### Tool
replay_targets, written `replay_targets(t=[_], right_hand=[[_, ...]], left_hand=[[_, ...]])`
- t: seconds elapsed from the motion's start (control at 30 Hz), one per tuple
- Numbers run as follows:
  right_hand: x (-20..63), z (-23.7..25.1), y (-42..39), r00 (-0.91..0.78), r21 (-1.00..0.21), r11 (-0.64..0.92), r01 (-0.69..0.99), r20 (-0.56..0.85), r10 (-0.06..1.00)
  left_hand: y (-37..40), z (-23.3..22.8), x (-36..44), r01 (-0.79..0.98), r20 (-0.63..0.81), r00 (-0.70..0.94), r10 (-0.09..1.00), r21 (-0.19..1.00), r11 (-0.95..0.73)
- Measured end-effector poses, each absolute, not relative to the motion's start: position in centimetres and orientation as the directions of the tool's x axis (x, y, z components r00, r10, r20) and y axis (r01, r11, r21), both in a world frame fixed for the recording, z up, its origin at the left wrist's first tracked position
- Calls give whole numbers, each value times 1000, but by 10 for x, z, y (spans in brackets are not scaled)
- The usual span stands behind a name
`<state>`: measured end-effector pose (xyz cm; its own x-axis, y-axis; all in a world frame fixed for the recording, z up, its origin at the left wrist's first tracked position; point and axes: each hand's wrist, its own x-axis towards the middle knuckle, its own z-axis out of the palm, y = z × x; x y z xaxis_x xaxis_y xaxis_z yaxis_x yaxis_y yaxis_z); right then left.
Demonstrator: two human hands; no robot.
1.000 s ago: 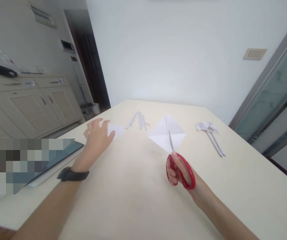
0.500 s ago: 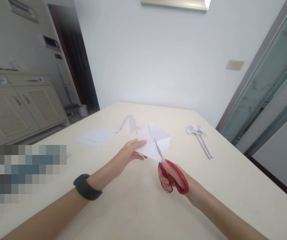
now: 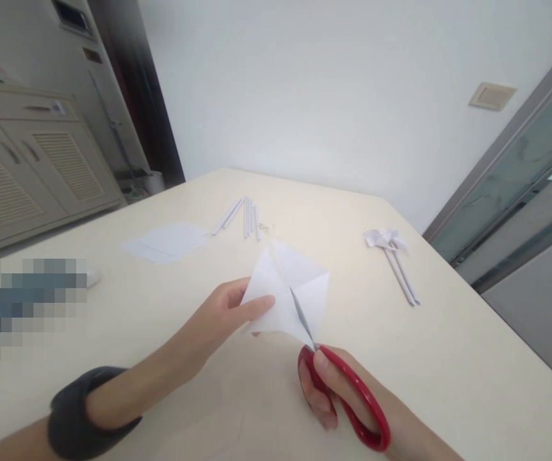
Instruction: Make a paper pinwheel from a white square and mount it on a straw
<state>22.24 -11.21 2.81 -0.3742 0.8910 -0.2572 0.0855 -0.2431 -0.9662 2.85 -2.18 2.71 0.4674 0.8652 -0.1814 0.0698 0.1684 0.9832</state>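
Observation:
A square sheet of white paper [image 3: 300, 266] with crease lines is pinched in my left hand [image 3: 230, 314], thumb on top and the other fingers mostly hidden beneath. Red-handled scissors [image 3: 362, 403] are in my right hand [image 3: 324, 378], its fingers through the loops. Their blade lies across the paper from the near corner toward the middle, and a slit shows at the far corner. On the left of the table lie loose white paper sheets [image 3: 165, 243].
Several rolled paper sticks [image 3: 248, 218] lie at the back beside small rings [image 3: 264, 227]. Two paper pinwheels on sticks [image 3: 398, 262] rest on the right of the white table [image 3: 449, 358]. A cabinet [image 3: 40, 153] stands at the left, a wall behind.
The view has tilted down and come closer. Both hands, the paper and the scissors now appear lower and larger; the scissors still lie across the paper.

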Motion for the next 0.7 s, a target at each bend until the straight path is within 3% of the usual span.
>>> replay_targets(t=[0.17, 0.4, 0.7], right_hand=[[221, 33, -115, -368, -947, -281, 154, -318, 873], [226, 30, -116, -403, -946, -302, 116, -323, 857], [229, 31, -117, -360, -942, -313, 124, -337, 870]], left_hand=[[-25, 23, 25, 5, -220, 500, 838, 968, 251], [-28, 32, 26, 17, -246, 536, 808, 960, 281], [-29, 34, 25, 160, -129, 478, 869, 985, 58]])
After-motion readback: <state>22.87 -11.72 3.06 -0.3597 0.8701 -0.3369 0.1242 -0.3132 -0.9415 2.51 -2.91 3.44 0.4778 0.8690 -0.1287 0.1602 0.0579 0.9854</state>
